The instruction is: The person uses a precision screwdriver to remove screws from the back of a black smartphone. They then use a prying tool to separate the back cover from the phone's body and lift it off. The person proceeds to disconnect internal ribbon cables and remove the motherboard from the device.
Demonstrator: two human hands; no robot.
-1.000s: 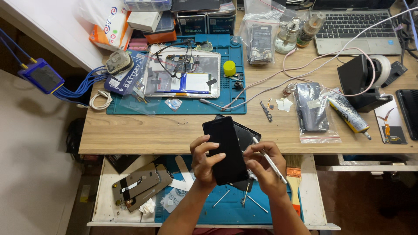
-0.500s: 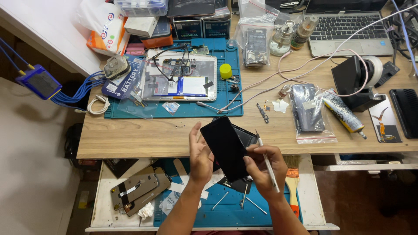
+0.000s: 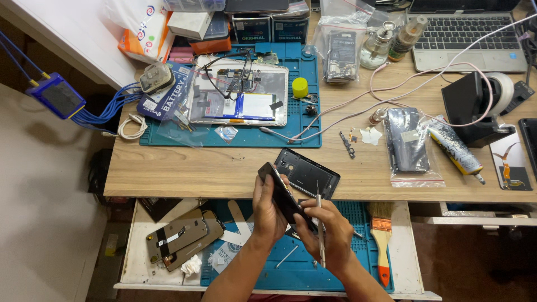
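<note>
My left hand [image 3: 268,210] grips a black phone [image 3: 279,190] from below and holds it tilted on edge above the open drawer. My right hand [image 3: 330,232] steadies the phone's lower end and pinches a thin metal tool [image 3: 320,230] that stands almost upright. A black phone back frame [image 3: 309,172] lies on the wooden table [image 3: 184,168] just beyond the phone, near the front edge.
The drawer holds a blue mat [image 3: 291,268], two phone panels [image 3: 182,235], a brush with an orange handle [image 3: 381,235]. On the table: an opened tablet [image 3: 238,98] on a teal mat [image 3: 291,134], a bagged phone part [image 3: 408,142], a glue tube [image 3: 454,148], a laptop [image 3: 467,33], a tape dispenser [image 3: 475,106].
The phone has turned from lying flat with its dark face up to standing on edge. My hands have shifted slightly with it.
</note>
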